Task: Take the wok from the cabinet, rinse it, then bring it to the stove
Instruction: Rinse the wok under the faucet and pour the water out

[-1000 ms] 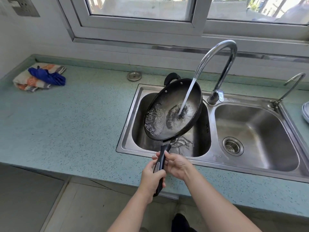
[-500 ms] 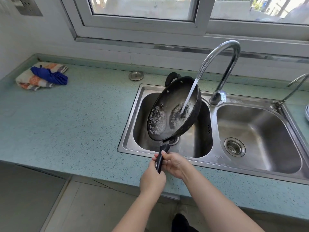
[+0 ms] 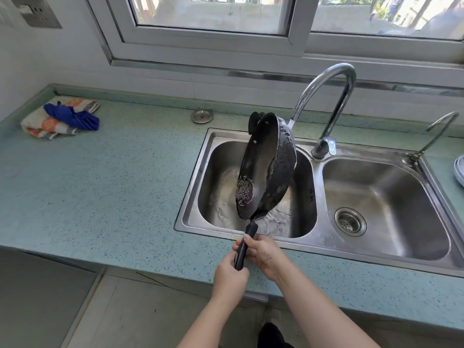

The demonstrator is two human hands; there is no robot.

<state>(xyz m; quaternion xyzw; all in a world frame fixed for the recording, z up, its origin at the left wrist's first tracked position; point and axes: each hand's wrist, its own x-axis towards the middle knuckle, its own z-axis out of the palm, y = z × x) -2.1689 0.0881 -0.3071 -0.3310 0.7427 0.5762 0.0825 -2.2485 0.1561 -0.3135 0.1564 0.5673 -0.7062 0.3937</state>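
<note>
the wok (image 3: 261, 172) hangs tipped almost on edge over the left basin (image 3: 222, 172) of the sink (image 3: 193, 187), its hollow facing left with a patch of bubbles low inside, while the stream from the tall tap (image 3: 331, 96) strikes its outer wall near the top rim. both hands grip the long handle (image 3: 251, 228) above the sink's front edge, the right hand (image 3: 265, 252) wrapped round it nearer the pan and the left hand (image 3: 229, 276) closed round its end. to rinse well, the person would likely do best to roll the handle slowly so the water sweeps the whole outside, then turn the hollow back under the stream to flush the bubbles. keeping the pan low over the basin would let the runoff fall inside, and it wants draining before the carry to the stove. a small stamp (image 3: 326, 236) on the sink's front rim and a blue-and-white sticker (image 3: 332, 147) at the tap's base are too small to read. folded cloths (image 3: 60, 119) lie at the counter's far left corner.
</note>
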